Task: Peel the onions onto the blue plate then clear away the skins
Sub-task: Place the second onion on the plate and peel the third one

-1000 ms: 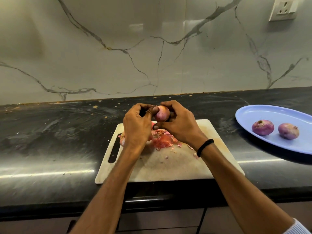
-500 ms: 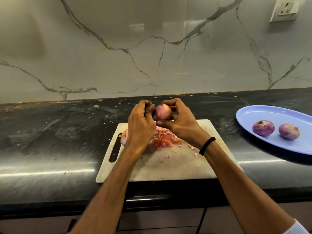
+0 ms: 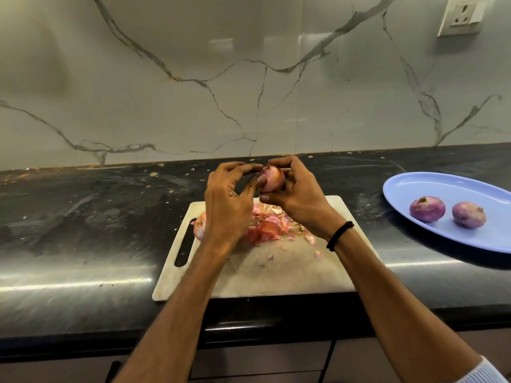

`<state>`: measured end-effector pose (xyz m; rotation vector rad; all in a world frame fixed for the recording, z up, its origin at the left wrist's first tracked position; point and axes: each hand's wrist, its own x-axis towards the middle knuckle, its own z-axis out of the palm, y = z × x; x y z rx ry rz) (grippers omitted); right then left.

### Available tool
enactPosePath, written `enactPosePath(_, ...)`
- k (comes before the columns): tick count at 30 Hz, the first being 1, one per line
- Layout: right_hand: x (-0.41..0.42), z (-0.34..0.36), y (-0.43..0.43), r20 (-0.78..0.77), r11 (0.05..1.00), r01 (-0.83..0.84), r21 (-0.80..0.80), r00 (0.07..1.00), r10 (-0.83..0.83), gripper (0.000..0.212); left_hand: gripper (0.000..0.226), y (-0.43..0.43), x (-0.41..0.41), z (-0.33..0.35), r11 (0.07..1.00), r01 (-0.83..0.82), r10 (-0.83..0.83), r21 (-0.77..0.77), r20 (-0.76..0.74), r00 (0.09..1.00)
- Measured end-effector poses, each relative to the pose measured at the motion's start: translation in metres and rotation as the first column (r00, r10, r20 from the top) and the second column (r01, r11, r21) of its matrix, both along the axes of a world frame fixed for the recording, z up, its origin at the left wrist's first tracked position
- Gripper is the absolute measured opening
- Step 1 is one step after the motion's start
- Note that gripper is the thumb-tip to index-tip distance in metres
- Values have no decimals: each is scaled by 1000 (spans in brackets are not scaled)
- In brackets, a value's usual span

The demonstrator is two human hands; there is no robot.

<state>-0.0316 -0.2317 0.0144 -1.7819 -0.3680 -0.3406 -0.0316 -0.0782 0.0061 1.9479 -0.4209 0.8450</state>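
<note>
A small pink onion [image 3: 273,178] is held in the air above the far edge of the white cutting board [image 3: 276,275]. My right hand [image 3: 297,196] grips it from the right with fingers over the top and thumb below. My left hand [image 3: 228,201] pinches at its skin on the left side. A heap of pink onion skins [image 3: 266,226] lies on the board under my hands. An unpeeled onion [image 3: 199,225] shows partly behind my left wrist. Two peeled onions [image 3: 427,209] [image 3: 469,214] sit on the blue plate [image 3: 442,186] at the right.
The black counter [image 3: 83,230] runs left to right, with crumbs near the marble wall [image 3: 249,78]. A wall socket [image 3: 460,16] is at the top right. Loose skin bits lie on the board's middle. Cabinet fronts show below the counter's front edge.
My left hand's fingers have shifted on the onion's left side, and the onion has turned a little in my right hand. Both hands stay above the board.
</note>
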Motion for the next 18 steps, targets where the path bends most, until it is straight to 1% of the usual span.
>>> enactPosePath(3,1,-2,2,0,999,14,-38,1000,-14,64,23,0,-1,1,1000,-6,6,15,13,1000)
enactPosePath(8,0,-4,3,34,989,40,-143,999,-35,64,15,2,0,2,1000,-11,11,11,-24,1000)
enactPosePath(15,-3,-4,3,79,979,78,-188,995,-64,63,12,-1,-2,1,999,-26,27,43,-21,999)
enactPosePath(18,-3,-3,4,77,978,67,-200,996,-53,62,12,-2,0,-1,994,-44,44,98,2,999)
